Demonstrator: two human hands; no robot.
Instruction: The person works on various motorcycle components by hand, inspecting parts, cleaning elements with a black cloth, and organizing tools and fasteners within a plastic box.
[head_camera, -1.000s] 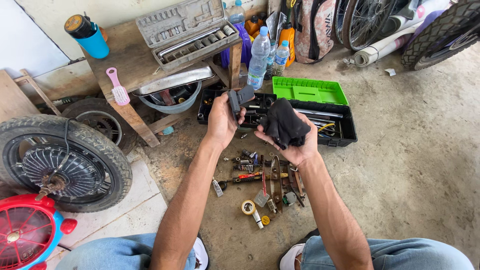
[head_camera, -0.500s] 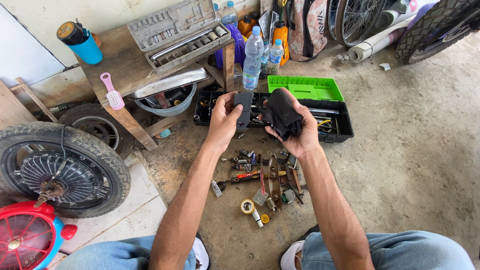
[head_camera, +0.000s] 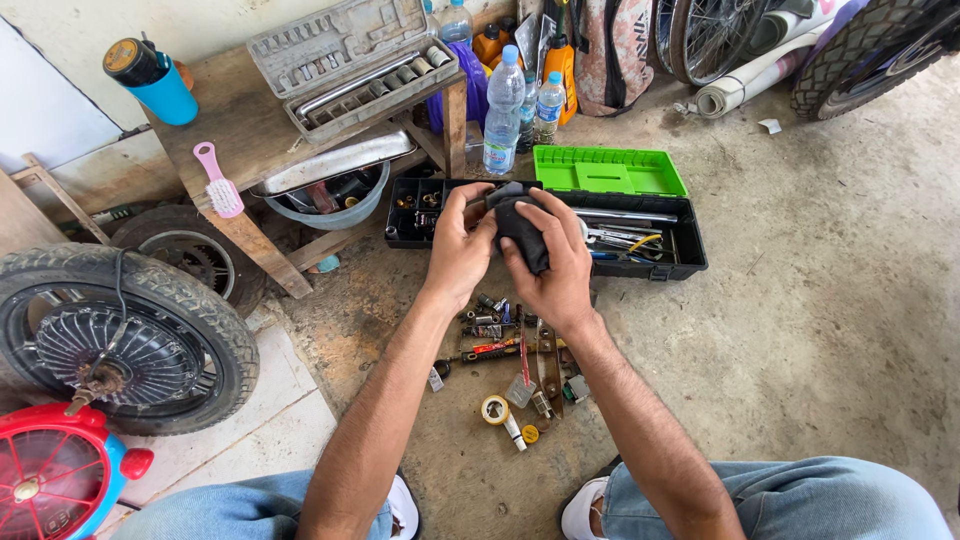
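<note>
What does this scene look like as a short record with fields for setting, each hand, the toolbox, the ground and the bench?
setting: concrete floor of a workshop, seen from above
left hand: grips the dark cloth bundle from its left side
right hand: wraps the same bundle from the right
toolbox: black, open, green lid raised behind, tools inside
ground below hands: small tools and parts, a tape roll
bench: grey socket set case, pink brush, blue cup

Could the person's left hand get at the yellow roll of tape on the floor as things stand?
Probably yes. The roll of tape lies in the open on the concrete, below the left hand, with nothing over it. But both hands are on the black cloth, so the left hand would have to let go first.
</note>
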